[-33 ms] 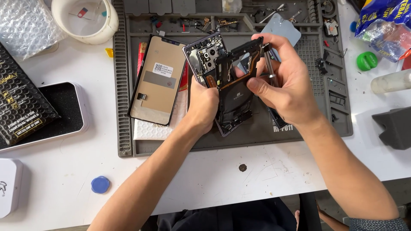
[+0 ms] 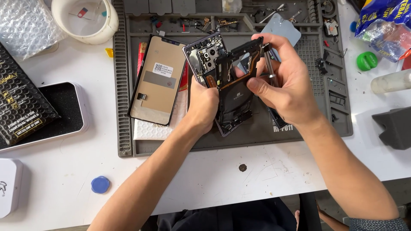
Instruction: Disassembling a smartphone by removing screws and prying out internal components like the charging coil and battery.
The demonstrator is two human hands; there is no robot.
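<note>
Two hands work over a grey repair mat (image 2: pixel 124 85): the left hand (image 2: pixel 203 107) clamps the opened smartphone (image 2: pixel 205 57) tilted, steadying it, while the right hand (image 2: pixel 282 83) pinches a screwdriver (image 2: pixel 269 64) and a lifted black inner plate (image 2: pixel 237 81). Beside them lies a detached screen (image 2: pixel 156 81) on the white, cluttered table (image 2: pixel 257 179).

Your white worktop (image 2: pixel 265 171) carries a grey ribbed mat (image 2: pixel 124 128) across its far middle. At the far left corner lie bubble wrap (image 2: pixel 25 25) and a white tape roll (image 2: pixel 85 19). Along the left edge sit a black-padded white tray (image 2: pixel 72 107) and a white box (image 2: pixel 8 186). A blue cap (image 2: pixel 100 185) lies near your edge; a green cap (image 2: pixel 367 60) lies toward the right edge.
</note>
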